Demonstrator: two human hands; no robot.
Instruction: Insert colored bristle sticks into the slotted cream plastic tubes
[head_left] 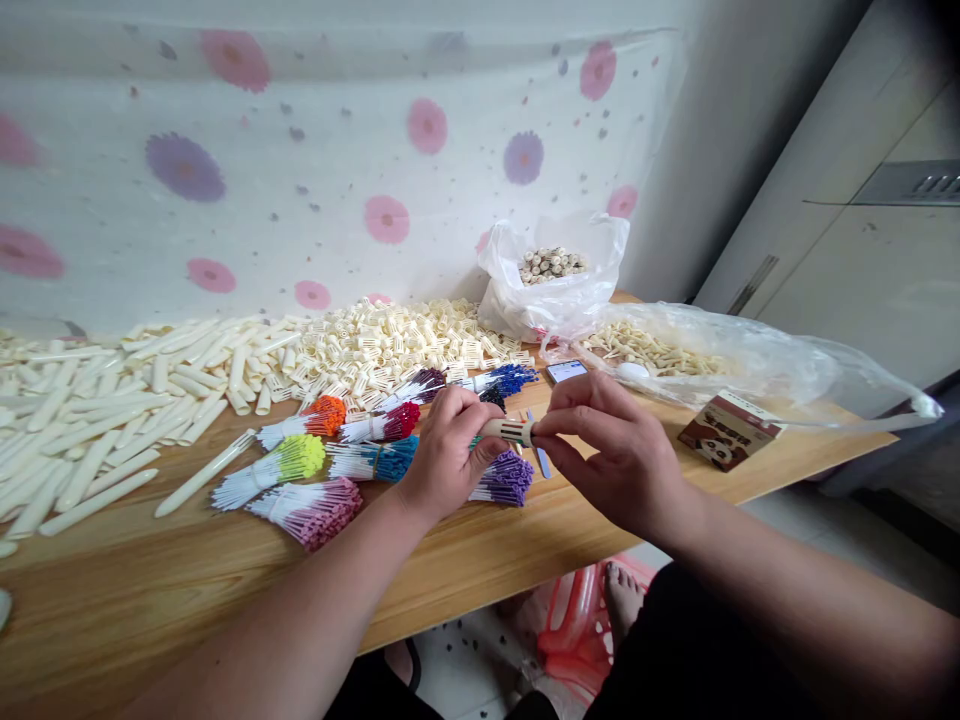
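Observation:
My left hand (450, 450) is closed round one end of a cream slotted pen barrel (510, 431). The fingertips of my right hand (622, 460) pinch its other end. Dark and coloured strips show in the barrel's slots. Just under my hands lies a bundle of purple-tipped pen refills (510, 480), partly covered by my left hand. To the left are more bundles, among them teal refills (390, 460), red refills (386, 422), yellow refills (300, 458), orange refills (322, 415) and pink refills (326, 508). Blue refills (510, 380) lie beyond my hands.
Cream pen tubes (82, 440) and slotted parts (390, 345) are heaped along the table's (225, 600) back. A white bag (517, 300), a clear bag of small parts (660, 350), a phone (566, 371) and a brown box (727, 432) stand right. A pink stool (574, 620) is below.

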